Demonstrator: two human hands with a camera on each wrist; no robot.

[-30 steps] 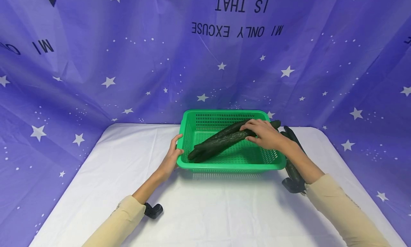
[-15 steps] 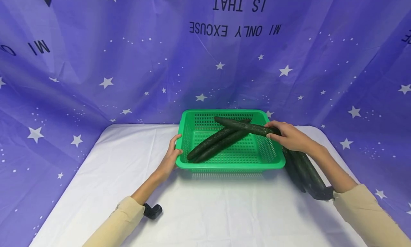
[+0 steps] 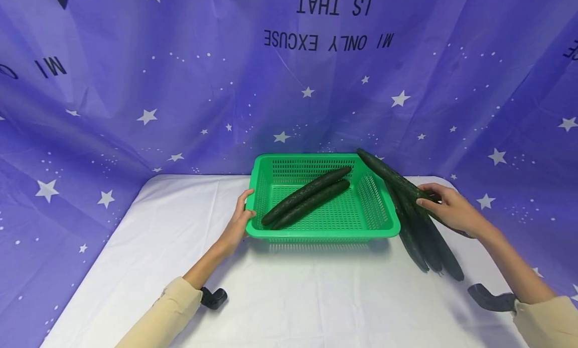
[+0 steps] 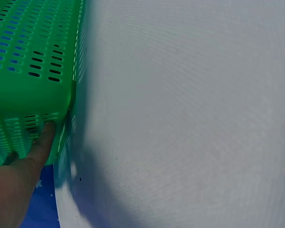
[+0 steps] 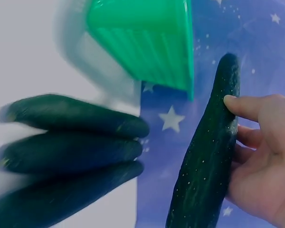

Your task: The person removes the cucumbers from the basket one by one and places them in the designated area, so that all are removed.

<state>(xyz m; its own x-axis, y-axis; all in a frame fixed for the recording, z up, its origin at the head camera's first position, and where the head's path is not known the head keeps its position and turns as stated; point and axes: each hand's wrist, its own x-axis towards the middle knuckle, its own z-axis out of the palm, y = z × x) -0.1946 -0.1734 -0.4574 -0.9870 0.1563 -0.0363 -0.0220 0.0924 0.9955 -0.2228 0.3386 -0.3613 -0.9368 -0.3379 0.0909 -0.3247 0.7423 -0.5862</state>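
One long, dark-green cucumber [image 3: 390,177] has just left the green plastic slotted basket [image 3: 322,233] — the right hand [image 3: 449,207] grasps it off the basket's right side — leaving two cucumbers [image 3: 304,193] inside. Three more cucumbers [image 5: 69,153] lie beside it on the white cloth [image 3: 307,287]: six altogether, one basket. The left hand [image 3: 237,227] grips the basket's left end.

Three cucumbers [image 5: 71,153] lie right of the basket [image 3: 323,233], two others [image 3: 307,194] inside.
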